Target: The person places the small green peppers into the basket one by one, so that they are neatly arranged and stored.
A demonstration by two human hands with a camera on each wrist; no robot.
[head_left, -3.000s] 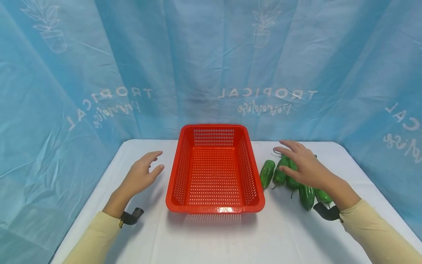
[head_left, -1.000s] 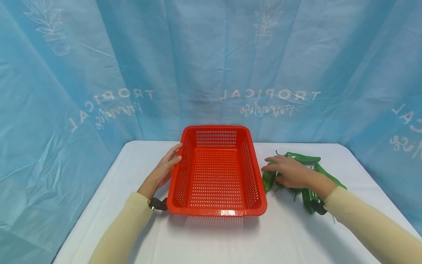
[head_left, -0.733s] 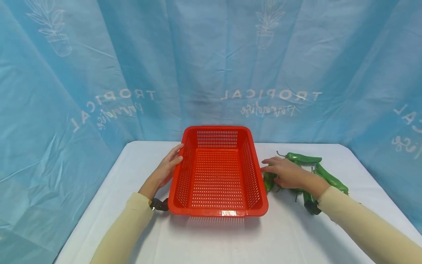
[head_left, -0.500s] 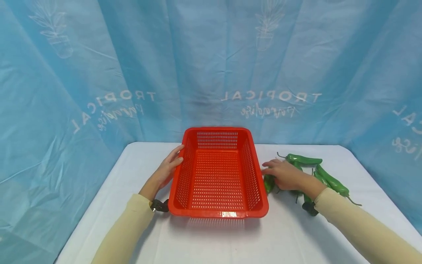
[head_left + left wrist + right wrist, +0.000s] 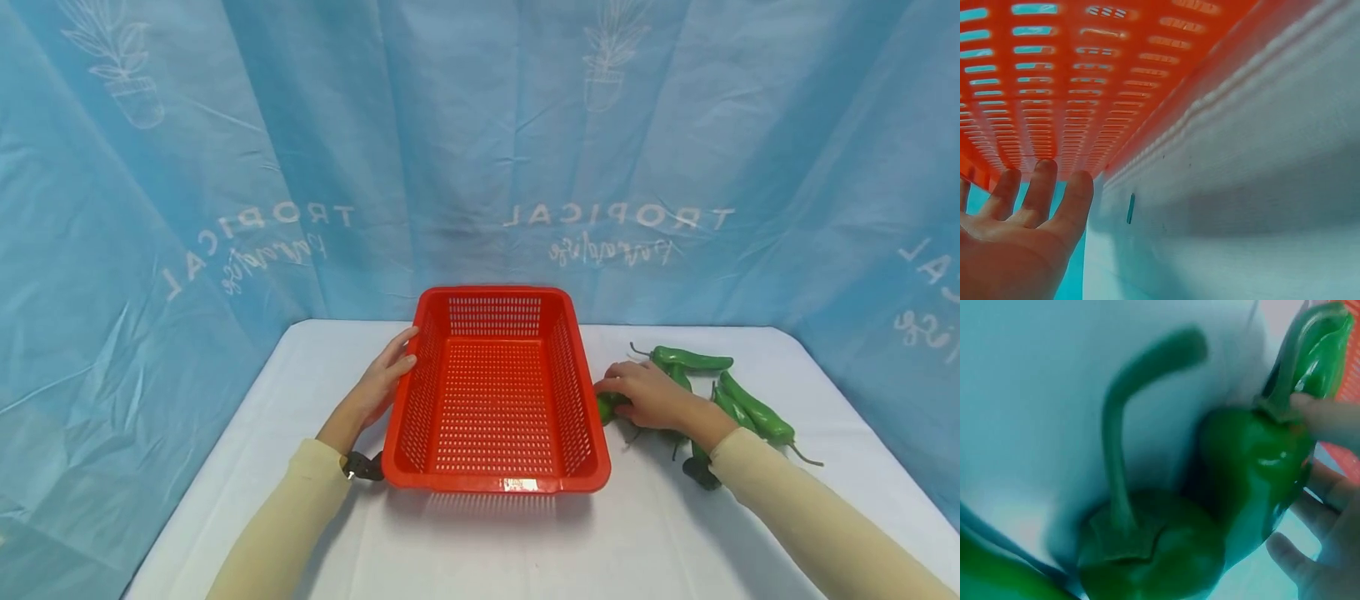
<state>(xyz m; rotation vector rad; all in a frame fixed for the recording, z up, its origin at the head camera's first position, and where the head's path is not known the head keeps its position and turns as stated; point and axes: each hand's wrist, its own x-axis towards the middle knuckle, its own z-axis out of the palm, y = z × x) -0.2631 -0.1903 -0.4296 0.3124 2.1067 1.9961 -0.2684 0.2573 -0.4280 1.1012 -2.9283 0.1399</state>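
A red perforated plastic basket (image 5: pixel 495 482) stands in the middle of the white table, with nothing inside. My left hand (image 5: pixel 375 383) rests against its left side, fingers extended. In the left wrist view the fingertips (image 5: pixel 1044 169) reach the basket's slotted outer wall. My right hand (image 5: pixel 648 396) is over the green peppers to the right of the basket. In the right wrist view its thumb (image 5: pixel 1332 422) presses near the stem of a green pepper (image 5: pixel 1257 469), with the other fingers round the far side. Part of another pepper (image 5: pixel 606 407) shows between that hand and the basket.
More long green peppers (image 5: pixel 692 360) lie to the right, beyond and under my right forearm, one (image 5: pixel 757 408) with its stem toward the front. A blue curtain (image 5: pixel 465 150) hangs behind and at both sides of the white table (image 5: pixel 465 550).
My left hand came right to the basket's side and has stayed there. My right hand came down onto the peppers; its fingers have drawn in and the pepper near the basket has shifted slightly.
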